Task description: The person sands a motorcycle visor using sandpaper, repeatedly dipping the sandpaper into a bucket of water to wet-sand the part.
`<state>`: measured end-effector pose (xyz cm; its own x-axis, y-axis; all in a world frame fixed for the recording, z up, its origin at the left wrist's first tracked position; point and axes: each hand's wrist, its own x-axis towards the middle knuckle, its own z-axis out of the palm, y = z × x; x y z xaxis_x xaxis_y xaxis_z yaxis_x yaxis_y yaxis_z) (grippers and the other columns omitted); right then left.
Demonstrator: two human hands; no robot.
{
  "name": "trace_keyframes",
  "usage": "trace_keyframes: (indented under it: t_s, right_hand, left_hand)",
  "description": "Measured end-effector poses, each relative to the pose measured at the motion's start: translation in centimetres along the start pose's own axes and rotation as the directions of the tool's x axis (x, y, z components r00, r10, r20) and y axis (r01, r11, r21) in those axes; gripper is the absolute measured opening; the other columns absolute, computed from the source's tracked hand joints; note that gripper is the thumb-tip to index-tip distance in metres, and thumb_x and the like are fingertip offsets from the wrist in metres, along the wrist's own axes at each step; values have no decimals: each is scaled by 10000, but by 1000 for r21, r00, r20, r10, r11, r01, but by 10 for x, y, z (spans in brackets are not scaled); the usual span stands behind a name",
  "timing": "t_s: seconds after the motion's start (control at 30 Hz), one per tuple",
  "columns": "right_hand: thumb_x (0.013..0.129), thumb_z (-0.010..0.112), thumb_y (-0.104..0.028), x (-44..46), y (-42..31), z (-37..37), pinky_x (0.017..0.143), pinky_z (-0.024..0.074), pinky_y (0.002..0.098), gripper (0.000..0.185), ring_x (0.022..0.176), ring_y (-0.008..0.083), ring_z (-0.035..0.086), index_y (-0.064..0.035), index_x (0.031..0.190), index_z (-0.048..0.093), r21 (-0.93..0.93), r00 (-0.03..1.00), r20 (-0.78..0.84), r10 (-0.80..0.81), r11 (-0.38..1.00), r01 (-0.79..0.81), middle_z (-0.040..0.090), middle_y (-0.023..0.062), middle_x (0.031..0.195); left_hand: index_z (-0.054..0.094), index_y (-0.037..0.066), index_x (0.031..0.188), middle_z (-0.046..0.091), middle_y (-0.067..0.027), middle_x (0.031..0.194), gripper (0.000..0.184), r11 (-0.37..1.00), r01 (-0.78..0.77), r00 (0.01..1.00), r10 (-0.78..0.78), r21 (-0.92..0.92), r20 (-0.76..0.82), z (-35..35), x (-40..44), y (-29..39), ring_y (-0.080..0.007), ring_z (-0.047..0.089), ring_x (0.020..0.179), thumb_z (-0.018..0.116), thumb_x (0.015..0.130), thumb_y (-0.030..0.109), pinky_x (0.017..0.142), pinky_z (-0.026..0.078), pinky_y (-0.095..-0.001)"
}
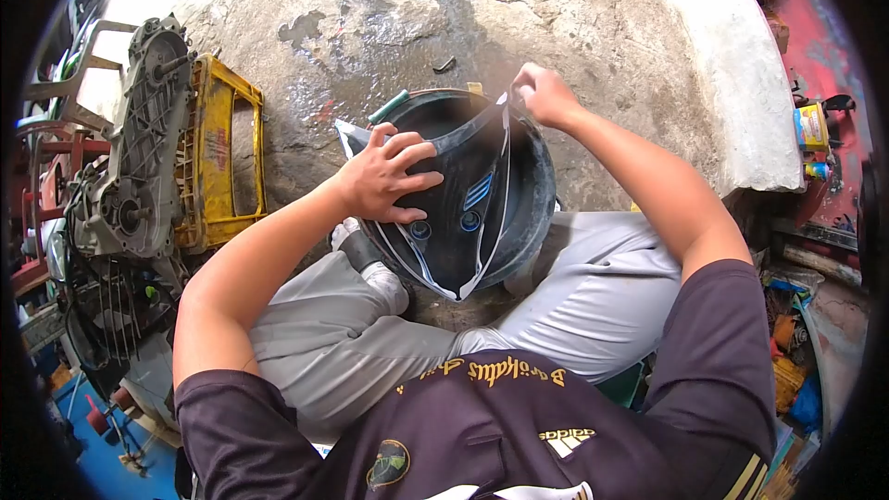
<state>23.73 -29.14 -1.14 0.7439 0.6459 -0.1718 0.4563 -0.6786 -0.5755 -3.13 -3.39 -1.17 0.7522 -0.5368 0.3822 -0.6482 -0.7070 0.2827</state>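
A dark, pointed plastic panel with white edging (444, 231) lies across a round black basin (542, 162) between the person's legs. Two small round blue marks and blue stripes show on the panel. My left hand (391, 171) rests on the panel's left part, fingers spread. Up at the panel's right tip, my right hand (542, 95) is closed, its fingertips pinched at a thin pale strip along the edge. What exactly lies between those fingertips is blurred. A green tube-like piece (388, 107) sits at the basin's upper left rim.
A yellow crate (218, 143) and a metal engine casing (148, 130) stand at the left. Beyond the basin, a small dark piece (445, 65) lies on the wet concrete floor (593, 28). A yellow can (811, 128) is at the far right.
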Motion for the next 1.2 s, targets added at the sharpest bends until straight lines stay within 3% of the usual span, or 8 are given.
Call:
trace_keyframes:
  t_s: [0.17,0.27,0.37,0.63,0.73,0.87,0.97,1.2]
  right_hand:
    - [936,672,-150,5,-7,-3,839,562,447,184,922,354,737,-18,1059,710,182,995,93,-27,983,10,761,208,969]
    - [936,673,-153,11,7,4,838,561,446,186,913,354,737,-8,1050,701,12,998,61,-33,999,33,755,213,954]
    - [931,665,-136,8,-16,-4,842,565,457,171,936,374,743,-10,1040,705,110,998,1,65,992,-64,757,226,965]
    - [925,665,-156,9,-14,-9,825,571,458,174,914,378,746,-33,1038,714,-40,1000,-14,28,999,-28,754,227,940]
    - [909,680,-169,0,-18,-2,822,575,465,188,916,383,751,-25,1023,720,-16,990,68,-119,993,121,760,231,944]
    - [917,676,-169,8,-2,-3,834,568,449,194,941,372,751,-45,1059,719,-74,998,62,23,997,-19,769,210,974]
    - [914,672,-154,2,-15,-7,831,569,456,187,949,372,753,-52,1063,722,49,1000,18,-18,999,17,771,209,987]
    - [925,640,-123,3,-5,-8,837,565,479,169,953,398,739,-33,1055,701,-67,999,23,-41,997,43,757,232,990]
  left_hand:
    - [656,250,1303,515,-91,1426,636,1000,7,1000,-7,-1,5,0,-1,0,-324,512,1332,852,771,537,1059,366,-589]
    - [661,259,1307,502,-98,1421,656,1000,0,1000,0,0,11,1,-1,0,-328,489,1337,866,749,535,1065,355,-597]
    - [666,266,1309,492,-104,1414,678,1000,-6,1000,6,2,10,2,-2,-2,-331,468,1339,879,724,534,1066,346,-605]
    - [659,255,1304,519,-94,1425,633,1000,-1,1000,1,5,9,-1,1,0,-325,511,1330,844,777,551,1063,368,-591]
    - [661,256,1304,522,-96,1420,631,1000,2,1000,-3,13,11,-1,-1,0,-326,512,1330,840,780,559,1064,367,-594]
    - [661,256,1303,519,-96,1425,630,1000,5,1000,-5,9,8,0,-1,1,-326,512,1330,839,780,559,1065,362,-598]
    - [661,257,1304,518,-96,1428,632,1000,-8,1000,8,10,5,0,0,-1,-326,511,1332,841,778,557,1064,362,-598]
    - [662,258,1301,521,-94,1426,636,1000,-5,1000,5,6,5,-1,1,0,-324,517,1328,848,768,551,1058,366,-598]
